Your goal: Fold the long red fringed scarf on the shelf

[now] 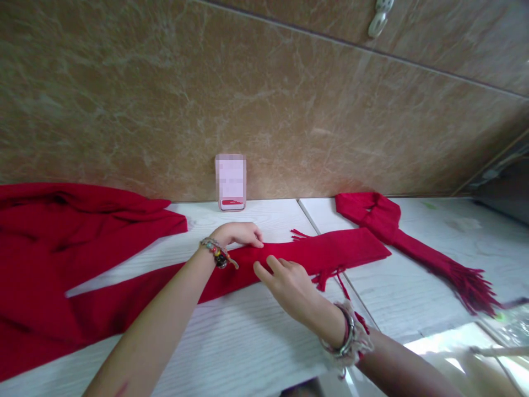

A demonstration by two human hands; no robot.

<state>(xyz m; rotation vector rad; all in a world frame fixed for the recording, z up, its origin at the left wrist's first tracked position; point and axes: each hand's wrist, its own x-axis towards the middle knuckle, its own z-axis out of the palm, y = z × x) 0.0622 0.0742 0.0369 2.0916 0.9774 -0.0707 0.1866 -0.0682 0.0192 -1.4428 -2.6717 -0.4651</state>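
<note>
A long red scarf [330, 249] with fringed ends lies folded across the white wood-grain table [231, 336]. My left hand [239, 234] rests on its upper edge, fingers curled and pressed onto the cloth. My right hand [285, 281] lies flat on its lower edge, fingers stretched toward the left. Both wrists wear bracelets. The scarf runs left into a large heap of red cloth [61, 242].
A second red fringed scarf [397, 231] lies at the back right, knotted at its far end. A small pink and red box [230, 182] stands against the brown marble wall. A white hook [380, 19] hangs on the wall at top right. Clear plastic [512, 325] lies at the right edge.
</note>
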